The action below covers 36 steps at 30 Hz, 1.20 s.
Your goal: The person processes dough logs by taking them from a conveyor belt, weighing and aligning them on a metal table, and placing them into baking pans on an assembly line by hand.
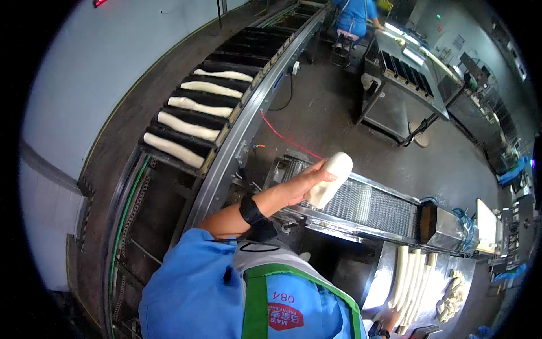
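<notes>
My left hand (305,185), with a black band at its wrist, is closed around a thick, smooth piece of pale dough (337,168). It holds the dough up above a metal mesh conveyor (367,203). At the bottom, my right hand (389,319) is at the near ends of several long dough strips (415,282) lying side by side on a steel table (377,291). Its fingers are too small and bright to make out. A crumpled heap of dough (450,296) lies to the right of the strips.
On the left, a conveyor line carries black baking tins (240,56); several nearer ones each hold a dough length (174,150). Beyond, a person in blue (354,17) sits at a steel table holding black tins (403,73). A red hose (288,138) crosses the floor.
</notes>
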Each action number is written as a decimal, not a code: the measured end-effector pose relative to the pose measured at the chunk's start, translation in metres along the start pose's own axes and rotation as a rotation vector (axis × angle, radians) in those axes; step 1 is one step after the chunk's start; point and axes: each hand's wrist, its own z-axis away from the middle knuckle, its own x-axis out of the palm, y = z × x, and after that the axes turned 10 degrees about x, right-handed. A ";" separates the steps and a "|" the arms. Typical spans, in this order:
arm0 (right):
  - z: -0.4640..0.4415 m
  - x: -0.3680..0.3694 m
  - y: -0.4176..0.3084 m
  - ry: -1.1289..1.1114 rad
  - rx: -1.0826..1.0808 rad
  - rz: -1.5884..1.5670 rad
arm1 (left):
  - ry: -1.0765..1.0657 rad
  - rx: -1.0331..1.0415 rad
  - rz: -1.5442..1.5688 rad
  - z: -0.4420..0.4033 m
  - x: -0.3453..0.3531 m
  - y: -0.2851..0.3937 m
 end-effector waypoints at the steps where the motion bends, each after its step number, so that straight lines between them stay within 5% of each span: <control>1: 0.008 -0.013 -0.012 -0.003 -0.007 0.013 | -0.016 0.013 0.017 -0.001 0.002 0.004; 5: 0.033 -0.051 -0.058 0.022 -0.049 0.082 | -0.046 0.078 0.030 -0.009 0.011 0.016; 7: 0.035 -0.063 -0.064 -0.144 0.009 0.221 | -0.020 0.120 0.084 -0.016 0.014 0.022; 13: 0.049 -0.071 -0.078 -0.096 0.123 -0.168 | 0.106 0.381 0.162 -0.096 -0.061 0.053; 18: 0.034 -0.053 -0.062 -0.149 0.145 -0.117 | 0.388 0.798 -0.149 -0.114 -0.103 0.164; 24: 0.028 -0.057 -0.091 -0.193 0.178 -0.185 | 0.831 0.970 -0.370 -0.171 -0.200 0.220; 27: 0.023 -0.057 -0.101 -0.213 0.178 -0.236 | 0.807 0.810 -0.273 -0.182 -0.287 0.190; 28: 0.022 -0.059 -0.104 -0.217 0.183 -0.255 | 0.921 0.566 -0.125 -0.171 -0.287 0.175; 29: 0.021 -0.059 -0.107 -0.227 0.185 -0.275 | 0.909 0.566 -0.179 -0.196 -0.405 0.123; 32: 0.018 -0.059 -0.116 -0.248 0.188 -0.346 | 0.959 0.229 -0.217 -0.144 -0.282 0.103; 35: 0.012 -0.070 -0.126 -0.275 0.182 -0.462 | 0.884 0.284 -0.355 -0.131 -0.284 0.027; 36: 0.010 -0.076 -0.134 -0.285 0.185 -0.517 | 0.822 0.159 -0.329 -0.125 -0.274 0.020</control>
